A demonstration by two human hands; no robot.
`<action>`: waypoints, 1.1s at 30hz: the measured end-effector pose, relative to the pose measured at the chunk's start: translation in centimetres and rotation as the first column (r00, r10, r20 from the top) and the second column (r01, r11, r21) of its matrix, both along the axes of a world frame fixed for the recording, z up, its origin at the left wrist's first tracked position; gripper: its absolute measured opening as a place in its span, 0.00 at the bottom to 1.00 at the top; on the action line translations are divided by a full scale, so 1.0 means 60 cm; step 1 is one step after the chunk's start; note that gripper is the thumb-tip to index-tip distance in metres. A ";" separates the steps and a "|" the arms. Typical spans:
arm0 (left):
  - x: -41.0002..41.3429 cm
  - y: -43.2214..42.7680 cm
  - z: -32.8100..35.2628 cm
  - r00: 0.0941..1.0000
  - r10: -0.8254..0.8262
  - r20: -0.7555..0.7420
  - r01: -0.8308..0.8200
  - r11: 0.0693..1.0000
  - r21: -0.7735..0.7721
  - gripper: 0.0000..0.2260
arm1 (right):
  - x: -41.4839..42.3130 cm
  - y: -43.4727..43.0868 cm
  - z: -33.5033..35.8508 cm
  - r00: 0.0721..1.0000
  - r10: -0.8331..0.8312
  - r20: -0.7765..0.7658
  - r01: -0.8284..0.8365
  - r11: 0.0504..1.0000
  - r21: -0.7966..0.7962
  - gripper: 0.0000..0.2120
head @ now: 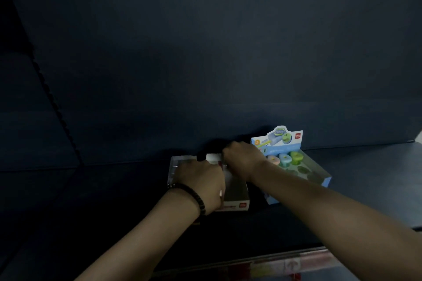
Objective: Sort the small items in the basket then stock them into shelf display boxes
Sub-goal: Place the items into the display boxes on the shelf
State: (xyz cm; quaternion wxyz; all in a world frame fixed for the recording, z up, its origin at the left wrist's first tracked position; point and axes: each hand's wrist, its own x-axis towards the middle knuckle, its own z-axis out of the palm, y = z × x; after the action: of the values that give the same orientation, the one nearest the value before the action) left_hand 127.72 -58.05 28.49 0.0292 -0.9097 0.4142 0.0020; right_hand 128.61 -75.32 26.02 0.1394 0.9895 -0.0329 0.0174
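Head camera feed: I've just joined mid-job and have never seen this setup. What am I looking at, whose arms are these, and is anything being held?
There is no machine here. A person works bare-handed, and the single picture comes from a camera worn on their head. It looks forward and down, so the arms reach away from you. The left hand, with a dark bracelet on its wrist, and the right hand are both over a white display box on a dark blue shelf. Right of it stands a blue display box with a tall back card. Pink, blue and green small items sit in its back row, and the front holes look empty. The picture is dim and the fingers are hidden, so I cannot tell whether either hand holds anything.
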 end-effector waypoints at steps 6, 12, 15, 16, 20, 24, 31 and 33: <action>0.010 -0.007 -0.006 0.999 -0.020 -0.027 0.021 1.000 0.019 0.10 | 0.004 0.007 0.007 0.994 -0.107 -0.034 0.110 0.990 0.086 0.12; 0.039 0.015 0.007 0.955 -0.011 -0.297 -0.060 0.972 -0.229 0.10 | -0.017 -0.011 0.052 0.980 -0.035 -0.198 0.100 0.938 0.331 0.15; 0.060 0.031 0.009 0.904 -0.058 -0.423 -0.163 0.869 -0.467 0.08 | -0.054 -0.026 0.069 0.993 -0.112 0.036 0.069 0.805 0.589 0.19; 0.067 0.033 0.009 0.889 -0.079 -0.450 -0.196 0.823 -0.533 0.07 | -0.070 -0.028 0.071 0.974 -0.154 0.167 0.008 0.757 0.653 0.18; 0.063 0.028 0.022 0.557 -0.231 -0.797 -0.537 0.631 -0.559 0.05 | -0.122 -0.002 0.063 0.893 -0.308 0.329 -0.231 0.316 0.920 0.12; 0.049 0.019 0.023 0.283 -0.469 -0.837 -0.689 0.507 -0.517 0.13 | -0.142 0.024 0.049 0.840 -0.376 0.391 -0.349 0.178 0.920 0.09; 0.049 0.008 0.012 0.322 -0.537 -0.780 -0.697 0.423 -0.579 0.12 | -0.147 0.044 0.048 0.805 -0.347 0.480 -0.371 0.336 0.866 0.15; 0.046 0.007 0.013 0.350 -0.518 -0.780 -0.690 0.421 -0.589 0.11 | -0.145 0.046 0.051 0.795 -0.357 0.490 -0.365 0.364 0.857 0.14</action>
State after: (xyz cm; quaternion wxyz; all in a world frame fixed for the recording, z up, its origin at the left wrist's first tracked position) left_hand 130.46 -57.61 29.29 -0.7018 -0.6112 0.2138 0.2969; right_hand 119.90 -72.56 29.11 -0.4624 0.8266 -0.0769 0.3115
